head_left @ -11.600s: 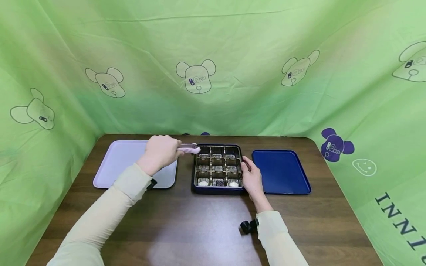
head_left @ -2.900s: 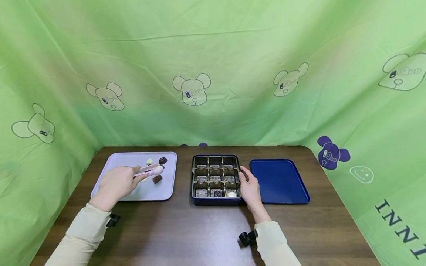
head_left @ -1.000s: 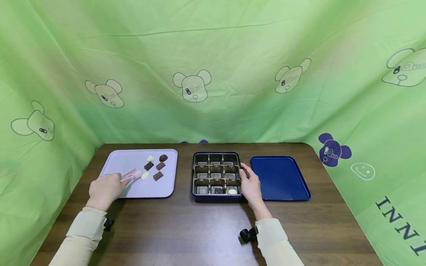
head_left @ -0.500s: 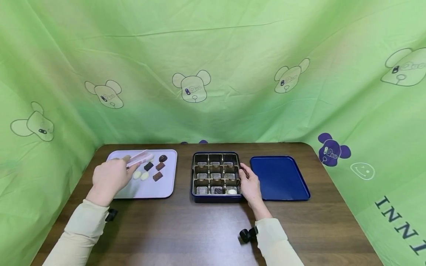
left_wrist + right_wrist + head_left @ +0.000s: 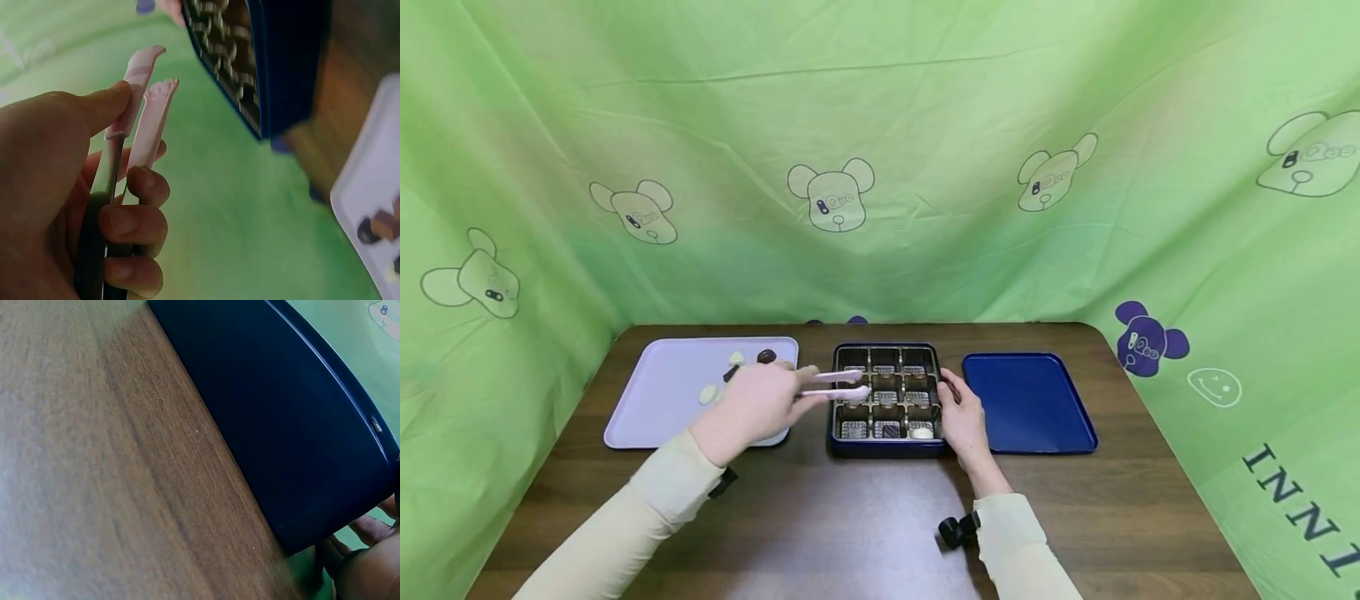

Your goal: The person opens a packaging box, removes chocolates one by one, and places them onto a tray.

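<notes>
We see the pink tongs [image 5: 838,384] gripped in the left hand [image 5: 752,406], their tips over the left side of the chocolate box [image 5: 887,433] at mid-table. The right hand [image 5: 962,417] clasps the box's right edge. Chocolates [image 5: 707,393] lie on the lilac tray [image 5: 655,392]; a blue tray [image 5: 1030,400] sits right.

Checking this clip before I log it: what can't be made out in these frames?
- Head view: left hand hides two chocolates on the lilac tray.
- Head view: tongs tips too small to tell if empty.
- Right wrist view: right hand cut off by the edge; box interior unseen.
</notes>
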The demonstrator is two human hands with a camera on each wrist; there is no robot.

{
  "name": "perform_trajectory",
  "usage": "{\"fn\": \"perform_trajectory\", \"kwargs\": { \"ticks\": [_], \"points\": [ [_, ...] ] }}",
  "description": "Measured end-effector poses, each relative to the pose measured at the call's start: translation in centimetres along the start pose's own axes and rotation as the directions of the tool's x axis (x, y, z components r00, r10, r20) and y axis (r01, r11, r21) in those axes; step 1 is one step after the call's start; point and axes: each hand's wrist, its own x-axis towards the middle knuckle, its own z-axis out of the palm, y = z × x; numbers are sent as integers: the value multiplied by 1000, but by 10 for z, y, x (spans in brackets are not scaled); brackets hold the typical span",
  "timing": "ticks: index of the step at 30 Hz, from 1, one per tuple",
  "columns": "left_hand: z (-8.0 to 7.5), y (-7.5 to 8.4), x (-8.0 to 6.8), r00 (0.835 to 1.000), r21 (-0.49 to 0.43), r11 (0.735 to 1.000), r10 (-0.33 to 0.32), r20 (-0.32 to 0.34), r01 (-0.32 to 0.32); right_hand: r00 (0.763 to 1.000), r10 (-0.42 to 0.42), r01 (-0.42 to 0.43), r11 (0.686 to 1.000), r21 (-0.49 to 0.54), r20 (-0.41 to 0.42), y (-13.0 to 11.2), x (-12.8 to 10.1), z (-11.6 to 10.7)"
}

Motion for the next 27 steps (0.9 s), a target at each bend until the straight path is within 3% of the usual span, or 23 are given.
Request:
{"fn": "perform_trajectory", "kwargs": {
  "ticks": [5,10,13,21,27],
  "points": [
    [9,23,13,994,68,992,105,28,-106,1000,0,0,1000,20,1,0,-1,2],
    [18,38,25,983,98,984,139,122,-151,1000,3,-3,1000,23,3,0,-1,0],
    [21,43,31,975,111,981,137,174,-158,1000,-2,2,1000,18,0,0,-1,0],
    [29,54,44,966,191,964,139,220,-183,1000,-1,1,1000,17,0,0,-1,-1],
    [33,67,54,940,224,952,130,315,-207,1000,-7,7,1000,18,0,1,0,-1]
  ]
}}
